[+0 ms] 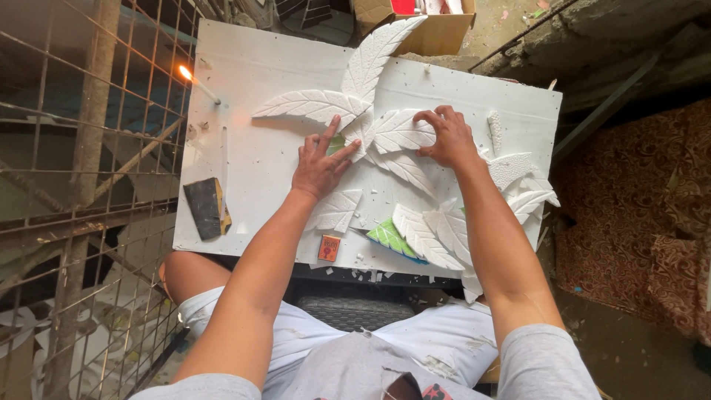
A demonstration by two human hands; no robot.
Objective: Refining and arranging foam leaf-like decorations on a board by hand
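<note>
Several white carved foam leaves lie fanned out on a white board [259, 155] resting across my lap. My left hand [320, 164] lies flat with fingers spread, pressing where a long leaf [311, 106] meets the cluster's centre. My right hand [446, 138] has its fingers curled over the edge of a leaf [400, 131] in the middle, holding it down. Another long leaf [374, 55] points toward the far edge. More leaves [426, 235] sit near the board's front right, and one [337, 210] lies below my left wrist.
A lit candle [198, 85] stands at the board's far left. A dark sanding block [204, 209] lies at the left, a small orange box [329, 248] at the front edge. A wire grid fence [81, 185] runs along the left; a cardboard box [437, 30] sits beyond.
</note>
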